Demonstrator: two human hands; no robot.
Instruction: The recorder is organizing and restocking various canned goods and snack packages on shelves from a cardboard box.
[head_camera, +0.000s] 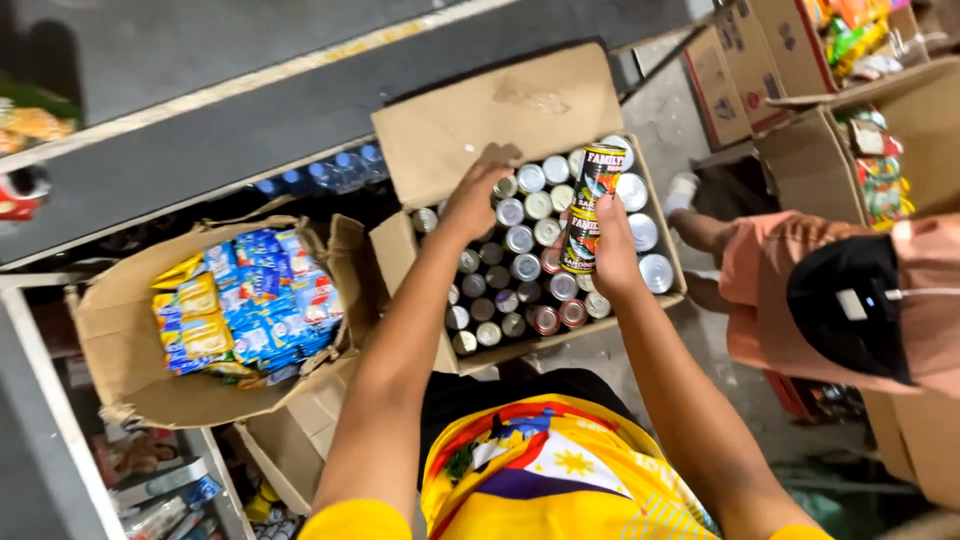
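Above the open cardboard carton of tins (655, 300), at about three o'clock from its middle, the right hand (612, 255) holds two cylindrical metal cans with red, black and green printed labels (590, 210), stacked end to end. Its fingers are wrapped around the lower can's side, with the thumb pressed against the label. Such cans are probably stiff, fairly heavy for their size and smooth, so a full wrap around the lower wall, with the upper can steadied, looks like the safest hold; the stack could tip at the joint. Their labels show bright lettering on dark bands, and the top rim shines silver.

At nine o'clock from the cans, the left hand (475, 200) reaches into the carton, fingers curled down onto the silver lids; whether they pinch one I cannot tell. Farther out at nine o'clock sits a brown cardboard box of blue and yellow packets (120, 330). At three o'clock a crouching person in a black cap (845, 300) is beside more boxes.
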